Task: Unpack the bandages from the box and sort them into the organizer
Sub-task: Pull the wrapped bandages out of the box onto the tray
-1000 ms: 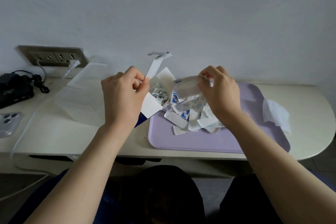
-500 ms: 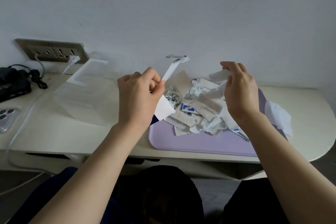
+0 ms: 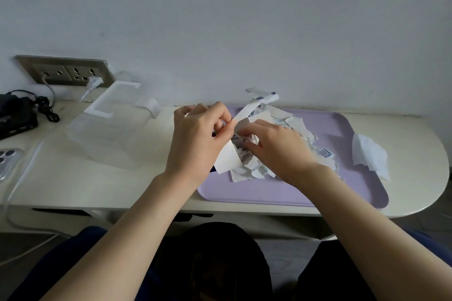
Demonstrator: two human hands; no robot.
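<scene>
Left hand (image 3: 195, 146) pinches the box (image 3: 228, 162) while right hand (image 3: 281, 151), grip unclear, rakes loose bandages (image 3: 300, 127) that could scatter off the tray (image 3: 269, 193).

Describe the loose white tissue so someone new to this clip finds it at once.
Start at the purple tray on the pale table. Follow it to its right edge: the tissue lies there, partly on the tray, partly on the table. Unlike the heap of small printed bandages mid-tray, it is one plain crumpled sheet.

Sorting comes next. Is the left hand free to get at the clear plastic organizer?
Probably not yet: the left hand grips the white cardboard box, though nothing stands between it and the clear plastic organizer.
</scene>
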